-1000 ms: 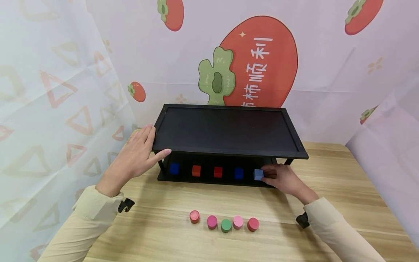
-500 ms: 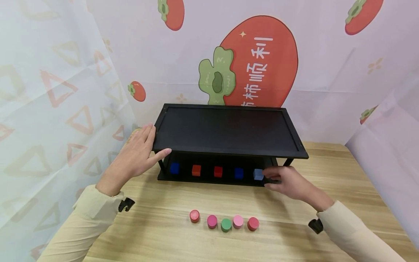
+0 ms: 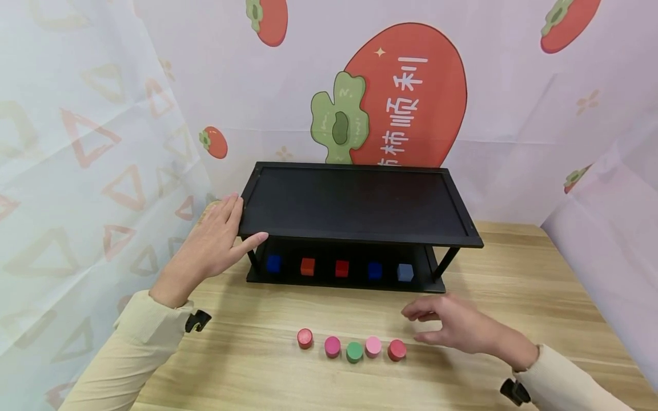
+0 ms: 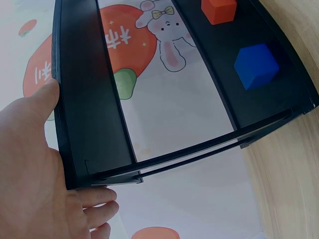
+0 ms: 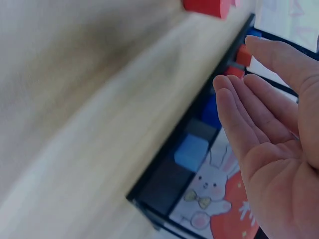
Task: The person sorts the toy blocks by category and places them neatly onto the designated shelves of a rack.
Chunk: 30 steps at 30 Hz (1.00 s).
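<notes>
My left hand [image 3: 213, 240] rests against the left front corner of a black two-tier rack [image 3: 354, 202]. Its thumb lies by the front edge and the fingers along the left side. On the lower tier stand, left to right, a blue cube [image 3: 274, 264], an orange cube [image 3: 307, 266], a red cube [image 3: 341, 269], a second blue cube [image 3: 374, 270] and a light blue cube [image 3: 405, 273]. My right hand [image 3: 457, 325], holding nothing, is over the table in front of the rack's right end, fingers loosely bent. Nearest to it is a red round block [image 3: 397, 350].
To the left of the red round block, on the wooden table [image 3: 247, 365], are a pink round block [image 3: 373, 346], a green one [image 3: 354, 352], a magenta one [image 3: 332, 346] and a light red one [image 3: 305, 338]. A printed cloth [image 3: 288, 103] hangs behind the rack.
My right hand has come away from the light blue cube, back out of the lower tier towards the round blocks. The cube stays on the tier. My left hand has not moved.
</notes>
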Each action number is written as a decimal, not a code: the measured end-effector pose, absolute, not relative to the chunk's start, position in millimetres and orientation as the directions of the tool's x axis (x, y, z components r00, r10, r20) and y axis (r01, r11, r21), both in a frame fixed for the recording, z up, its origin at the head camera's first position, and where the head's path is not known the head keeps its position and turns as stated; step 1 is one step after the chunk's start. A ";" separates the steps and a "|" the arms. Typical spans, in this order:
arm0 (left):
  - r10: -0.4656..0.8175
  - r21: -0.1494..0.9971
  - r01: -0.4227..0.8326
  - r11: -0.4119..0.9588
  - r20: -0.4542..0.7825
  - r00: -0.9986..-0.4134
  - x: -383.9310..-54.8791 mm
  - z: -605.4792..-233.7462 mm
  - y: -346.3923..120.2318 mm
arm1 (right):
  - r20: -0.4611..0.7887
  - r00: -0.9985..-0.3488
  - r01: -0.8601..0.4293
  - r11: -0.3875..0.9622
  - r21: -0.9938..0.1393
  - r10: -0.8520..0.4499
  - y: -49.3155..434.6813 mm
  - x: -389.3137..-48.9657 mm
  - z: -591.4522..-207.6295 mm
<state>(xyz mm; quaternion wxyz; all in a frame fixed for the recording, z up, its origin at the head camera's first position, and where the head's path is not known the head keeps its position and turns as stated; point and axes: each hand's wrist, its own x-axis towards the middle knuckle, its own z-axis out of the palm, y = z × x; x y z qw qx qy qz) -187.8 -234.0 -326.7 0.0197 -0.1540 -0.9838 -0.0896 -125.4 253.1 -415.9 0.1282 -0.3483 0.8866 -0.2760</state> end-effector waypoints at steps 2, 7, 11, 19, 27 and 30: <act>0.297 0.170 0.304 0.938 0.062 -0.953 -187.4 -326.3 -234.0 | -0.029 -0.714 -0.546 0.581 -0.604 -0.700 250.5 -121.0 -421.7; 0.294 0.173 0.299 0.938 0.055 -0.954 -187.3 -326.1 -234.0 | -0.050 -0.689 -0.494 0.518 -0.698 -0.723 244.6 -113.1 -435.1; 0.297 0.177 0.304 0.936 0.066 -0.953 -187.6 -325.9 -233.7 | -0.051 -0.687 -0.486 0.511 -0.710 -0.725 241.2 -108.0 -443.8; 0.294 0.174 0.301 0.937 0.069 -0.953 -186.4 -325.3 -234.1 | 0.010 -0.688 -0.531 0.493 -0.689 -0.726 236.8 -103.5 -450.8; 0.295 0.160 0.304 0.939 0.074 -0.953 -186.3 -325.5 -233.9 | 0.044 -0.673 -0.544 0.454 -0.706 -0.739 235.6 -104.0 -454.2; 0.293 0.156 0.301 0.941 0.074 -0.953 -186.2 -325.9 -234.3 | 0.038 -0.671 -0.534 0.448 -0.717 -0.740 235.3 -104.2 -454.4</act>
